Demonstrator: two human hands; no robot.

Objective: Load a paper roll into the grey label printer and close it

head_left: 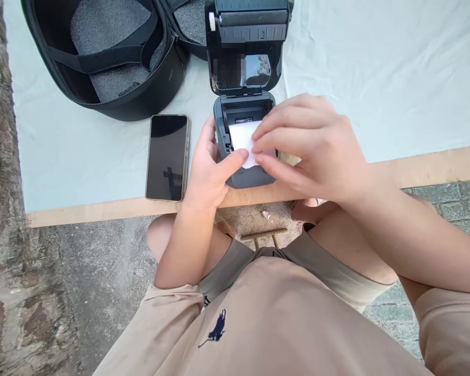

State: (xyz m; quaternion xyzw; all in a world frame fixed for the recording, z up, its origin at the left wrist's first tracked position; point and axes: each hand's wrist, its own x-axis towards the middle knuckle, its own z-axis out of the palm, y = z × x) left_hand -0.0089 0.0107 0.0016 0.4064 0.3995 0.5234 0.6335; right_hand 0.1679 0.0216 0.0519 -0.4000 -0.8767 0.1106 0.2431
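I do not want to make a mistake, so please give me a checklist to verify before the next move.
1. Lid open: ok, raised behind the device.
2. Device held: ok, left hand grips its left side.
3. Right hand at the white piece: ok, touching it.
4. White piece seated flat: cannot tell, the hands partly cover it.
5. Opening free of hands: not ok, both reach over it.
6. Phone apart from the device: ok, it lies to the left.
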